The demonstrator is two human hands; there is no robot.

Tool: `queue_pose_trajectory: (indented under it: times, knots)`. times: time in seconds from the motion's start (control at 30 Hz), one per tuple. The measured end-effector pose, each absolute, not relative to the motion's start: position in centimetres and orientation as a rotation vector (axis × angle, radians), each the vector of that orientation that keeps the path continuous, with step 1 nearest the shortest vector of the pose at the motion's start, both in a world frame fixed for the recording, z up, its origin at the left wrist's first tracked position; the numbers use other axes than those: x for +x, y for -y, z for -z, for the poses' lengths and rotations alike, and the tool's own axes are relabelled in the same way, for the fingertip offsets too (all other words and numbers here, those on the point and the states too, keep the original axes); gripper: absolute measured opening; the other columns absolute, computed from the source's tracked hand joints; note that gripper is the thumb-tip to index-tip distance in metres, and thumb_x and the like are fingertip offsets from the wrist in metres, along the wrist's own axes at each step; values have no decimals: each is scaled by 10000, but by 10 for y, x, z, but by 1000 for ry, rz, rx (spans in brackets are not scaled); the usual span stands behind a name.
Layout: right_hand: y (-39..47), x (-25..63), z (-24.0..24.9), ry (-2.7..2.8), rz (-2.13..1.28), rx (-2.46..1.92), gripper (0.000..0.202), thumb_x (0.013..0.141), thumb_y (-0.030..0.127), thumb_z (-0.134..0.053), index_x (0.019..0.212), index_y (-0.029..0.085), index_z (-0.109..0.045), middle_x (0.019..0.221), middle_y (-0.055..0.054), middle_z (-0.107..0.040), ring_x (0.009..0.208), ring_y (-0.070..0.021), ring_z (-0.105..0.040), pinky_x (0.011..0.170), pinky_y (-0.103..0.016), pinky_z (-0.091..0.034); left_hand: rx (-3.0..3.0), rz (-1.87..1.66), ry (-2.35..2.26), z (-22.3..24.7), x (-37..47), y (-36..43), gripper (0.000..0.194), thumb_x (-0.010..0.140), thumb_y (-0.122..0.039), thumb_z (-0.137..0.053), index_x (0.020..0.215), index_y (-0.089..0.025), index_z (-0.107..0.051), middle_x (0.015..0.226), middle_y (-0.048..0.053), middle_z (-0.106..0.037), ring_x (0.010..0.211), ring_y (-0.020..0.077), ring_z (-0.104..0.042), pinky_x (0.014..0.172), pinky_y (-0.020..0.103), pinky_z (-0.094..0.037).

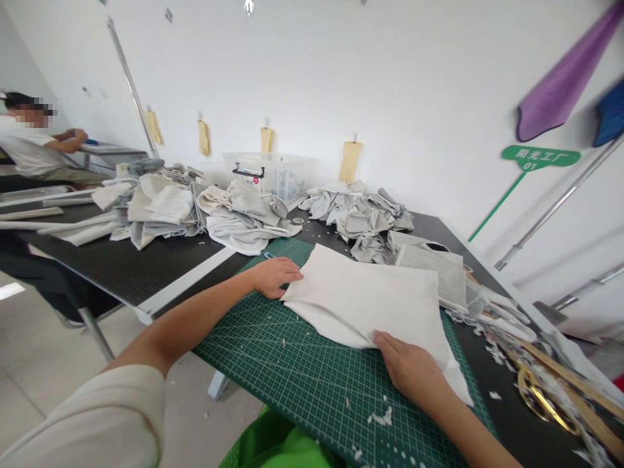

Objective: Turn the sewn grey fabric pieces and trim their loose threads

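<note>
A piece of white cloth (370, 292), folded in layers, lies over the green cutting mat (273, 344). Its near side gapes a little between the layers. At the cloth's left corner, my left hand (275, 276) has its fingers over the edge and closes on it. My right hand (407, 364) rests on the near edge, its fingers stretched out and lying on the cloth; its thumb is hidden. White scraps (383, 416) are scattered on the mat. A small blue object (269, 256) shows just behind my left hand.
Piles of grey and white cloth (166, 205) stand along the back, before a clear plastic box (287, 175). Folded grey cloth (433, 266) lies beyond the mat. Gold-handled scissors (541, 400) and wooden strips (570, 377) are at right. Another person (29, 143) sits far left.
</note>
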State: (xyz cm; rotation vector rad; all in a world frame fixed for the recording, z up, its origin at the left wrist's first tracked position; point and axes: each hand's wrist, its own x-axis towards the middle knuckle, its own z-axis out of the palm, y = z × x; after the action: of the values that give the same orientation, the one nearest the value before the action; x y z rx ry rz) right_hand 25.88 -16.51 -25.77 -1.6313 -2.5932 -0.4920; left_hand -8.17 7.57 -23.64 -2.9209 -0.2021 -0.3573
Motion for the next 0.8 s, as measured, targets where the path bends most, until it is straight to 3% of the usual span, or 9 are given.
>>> queue_pose_trajectory:
  times: [0.1,0.33,0.43,0.6,0.8]
  knots:
    - [165,259,260,2583,495,-1629,393,817,64,-372,1143,120,-584,1155,-119,-620,1000,-202,-619,806,-300,-519,-2919,461,88,244,-80,-78,541,775,-409,-549,1238,-138,-487,1142,152,-605,1128,266,-509,972,414,-391]
    - [165,261,262,2561,464,-1631,397,817,61,-373,1146,125,-585,1158,-120,-618,1001,-201,-618,813,-298,-511,-2989,380,105,258,-79,-87,476,715,-186,-564,1189,-163,-527,1154,120,-610,1113,228,-535,1021,406,-364]
    - [165,260,261,2564,450,-1630,401,815,59,-369,1148,118,-584,1165,-127,-613,1001,-207,-619,807,-310,-516,-2998,343,156,255,-79,-85,486,720,-223,-584,1200,-173,-526,1175,134,-596,1127,242,-527,1037,435,-336]
    - [165,259,260,2555,436,-1635,407,811,60,-368,1149,124,-585,1163,-123,-615,1012,-205,-615,820,-311,-515,-3022,387,164,248,-72,-76,547,756,-450,-585,1205,-144,-517,1164,154,-594,1124,257,-526,1011,429,-364]
    - [164,260,262,2535,426,-1620,401,811,68,-381,1148,138,-587,1156,-110,-621,1003,-203,-620,821,-303,-515,-2997,369,326,258,-60,-71,416,777,-301,-548,1168,-163,-525,1130,116,-622,1072,231,-557,1014,404,-358]
